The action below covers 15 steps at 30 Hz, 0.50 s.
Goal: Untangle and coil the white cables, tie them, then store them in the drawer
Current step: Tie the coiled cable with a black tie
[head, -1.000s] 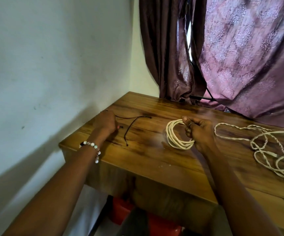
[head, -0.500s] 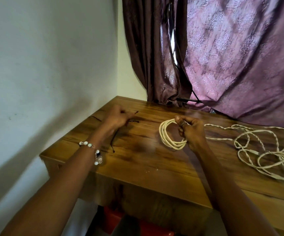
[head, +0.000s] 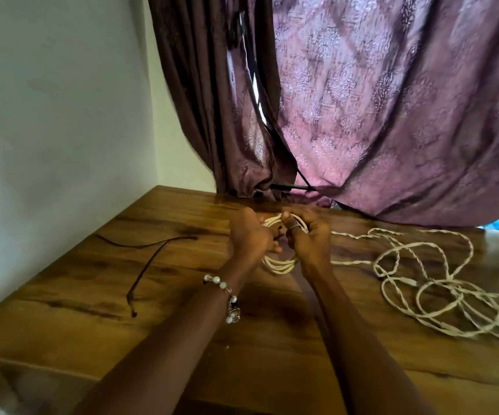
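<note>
A small coil of white cable [head: 281, 265] stands on edge on the wooden table [head: 98, 298], between my two hands. My right hand [head: 309, 242] grips the coil's right side, thumb over its top. My left hand [head: 249, 238] is against the coil's left side, fingers curled, pinching a short dark tie [head: 278, 236] of which only a bit shows. The rest of the white cable [head: 439, 290] lies in loose tangled loops to the right, a strand running back to the coil. No drawer is in view.
Another thin dark tie [head: 151, 259] lies on the table's left part. A white wall borders the table on the left. Purple curtains [head: 362, 115] hang down onto the table's back edge. The table's front edge is close below my forearms.
My left hand has left the dark ties on the left, moved right with one in its fingers, and now meets my right hand at the coil. The view has shifted nearer.
</note>
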{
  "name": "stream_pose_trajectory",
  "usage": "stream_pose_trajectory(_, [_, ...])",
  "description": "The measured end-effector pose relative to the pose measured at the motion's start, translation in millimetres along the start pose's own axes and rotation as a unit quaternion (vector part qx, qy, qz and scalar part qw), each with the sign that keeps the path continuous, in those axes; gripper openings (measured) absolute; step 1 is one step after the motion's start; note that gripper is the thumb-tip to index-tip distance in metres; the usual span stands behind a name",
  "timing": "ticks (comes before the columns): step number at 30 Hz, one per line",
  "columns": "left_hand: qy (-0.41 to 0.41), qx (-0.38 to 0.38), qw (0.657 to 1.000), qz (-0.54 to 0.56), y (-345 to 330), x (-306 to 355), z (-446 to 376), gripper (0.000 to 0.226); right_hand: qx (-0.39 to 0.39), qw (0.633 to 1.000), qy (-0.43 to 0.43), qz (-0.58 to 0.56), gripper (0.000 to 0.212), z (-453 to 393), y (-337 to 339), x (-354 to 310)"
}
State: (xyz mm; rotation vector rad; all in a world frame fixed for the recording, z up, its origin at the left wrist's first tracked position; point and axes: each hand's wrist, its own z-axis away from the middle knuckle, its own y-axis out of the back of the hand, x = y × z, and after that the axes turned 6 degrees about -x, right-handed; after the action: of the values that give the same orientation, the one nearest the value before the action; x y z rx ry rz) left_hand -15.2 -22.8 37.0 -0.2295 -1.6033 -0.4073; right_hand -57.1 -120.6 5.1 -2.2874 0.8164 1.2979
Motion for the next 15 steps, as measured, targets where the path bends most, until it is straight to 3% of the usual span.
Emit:
stream_pose_trajectory(5, [0.0, 0.036, 0.994, 0.099, -15, -17, -12, 0.036, -0.013, 1.0, -0.012, -0.007, 0.018, -6, 2, 9])
stream_pose_trajectory(15, [-0.037, -0.053, 0.974, 0.219, -8, -17, -7, 0.023, -0.012, 0.997, -0.035, -0.065, 0.02, -3, 4, 2])
